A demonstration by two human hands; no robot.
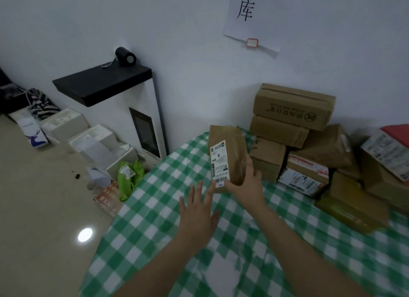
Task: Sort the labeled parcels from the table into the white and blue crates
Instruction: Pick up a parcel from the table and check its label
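A brown cardboard parcel (230, 150) with a white shipping label stands tilted on the green-and-white checked table (155, 208). My right hand (245, 186) grips its lower right edge, fingers curled behind the box. Just to the left and below it, my left hand (199, 210) hovers with fingers spread and straight, fingertips close to the label's bottom corner; contact is unclear. Several more brown labeled parcels (294, 106) are stacked against the wall at the right. No blue crate is in view.
White boxes (66, 124) and bags sit on the floor at the left beside a white machine with a black top (146, 128). A green bag (128, 177) lies by the table's edge. A paper sign (259, 15) hangs on the wall.
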